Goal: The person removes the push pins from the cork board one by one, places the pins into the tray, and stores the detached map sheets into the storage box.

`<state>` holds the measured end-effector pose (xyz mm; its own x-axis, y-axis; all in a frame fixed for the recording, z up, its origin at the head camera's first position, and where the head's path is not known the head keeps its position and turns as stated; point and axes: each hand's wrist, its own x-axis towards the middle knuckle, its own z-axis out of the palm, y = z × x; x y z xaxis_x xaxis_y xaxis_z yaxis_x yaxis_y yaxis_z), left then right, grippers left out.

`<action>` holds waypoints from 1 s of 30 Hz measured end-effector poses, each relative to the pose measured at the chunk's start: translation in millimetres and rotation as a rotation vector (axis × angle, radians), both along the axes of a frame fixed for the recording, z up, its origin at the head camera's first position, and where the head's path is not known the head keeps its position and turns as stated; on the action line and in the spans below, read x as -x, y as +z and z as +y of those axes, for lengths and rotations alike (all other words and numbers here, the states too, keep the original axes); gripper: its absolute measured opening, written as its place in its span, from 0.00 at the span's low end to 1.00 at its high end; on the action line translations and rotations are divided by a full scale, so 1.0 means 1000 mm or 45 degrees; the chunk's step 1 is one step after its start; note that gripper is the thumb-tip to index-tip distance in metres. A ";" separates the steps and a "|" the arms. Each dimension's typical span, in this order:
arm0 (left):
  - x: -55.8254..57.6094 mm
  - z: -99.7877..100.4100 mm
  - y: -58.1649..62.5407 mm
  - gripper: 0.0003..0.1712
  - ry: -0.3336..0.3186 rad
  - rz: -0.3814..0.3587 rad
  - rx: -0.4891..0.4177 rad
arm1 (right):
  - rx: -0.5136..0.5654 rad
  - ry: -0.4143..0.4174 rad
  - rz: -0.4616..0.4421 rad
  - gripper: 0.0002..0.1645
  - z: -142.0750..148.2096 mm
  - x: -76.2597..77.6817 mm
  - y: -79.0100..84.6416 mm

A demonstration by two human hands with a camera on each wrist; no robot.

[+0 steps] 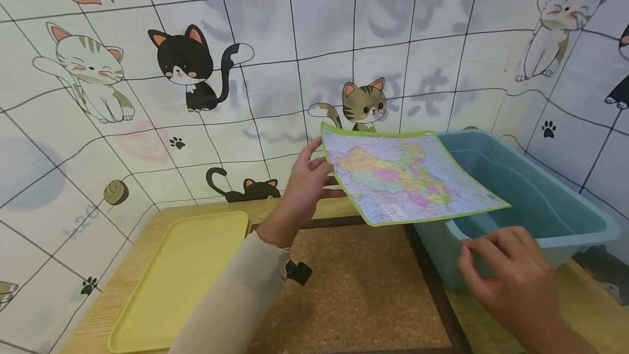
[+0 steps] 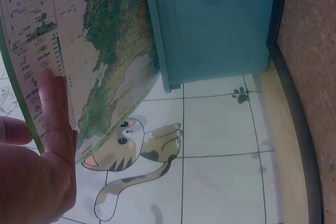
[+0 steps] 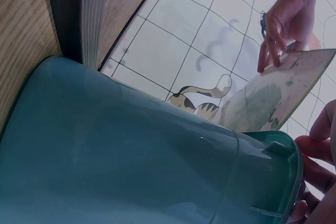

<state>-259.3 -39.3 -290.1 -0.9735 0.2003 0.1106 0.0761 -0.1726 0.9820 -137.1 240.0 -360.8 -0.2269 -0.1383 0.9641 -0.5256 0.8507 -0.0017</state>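
Note:
A map sheet [image 1: 393, 176] with a green border hangs tilted above the board, its right part over the blue-green plastic tub [image 1: 535, 195]. My left hand [image 1: 312, 179] grips it by its left edge, with the thumb at the printed top face and the fingers against the underside. In the left wrist view, more map print shows on that underside [image 2: 110, 51]. My right hand [image 1: 516, 283] hovers at the tub's front rim with loosely curled fingers and holds nothing. Whether its fingertips touch the rim [image 3: 294, 182], I cannot tell.
A cork board [image 1: 354, 288] with a dark frame lies on the wooden table [image 1: 585, 299]. To its left is a yellow tray [image 1: 187, 272]. Behind the table stands a white wall covering [image 1: 275, 86] with a grid and cartoon cats.

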 end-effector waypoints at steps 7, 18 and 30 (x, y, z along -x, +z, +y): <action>0.001 0.015 0.002 0.33 -0.041 0.026 -0.018 | -0.020 -0.025 -0.036 0.29 0.002 -0.002 0.000; 0.004 0.042 0.000 0.32 -0.090 -0.020 -0.065 | -0.007 -0.011 -0.012 0.28 0.001 -0.001 0.001; 0.011 0.065 -0.005 0.32 -0.156 -0.035 -0.084 | 0.011 0.024 0.017 0.27 -0.001 -0.001 0.005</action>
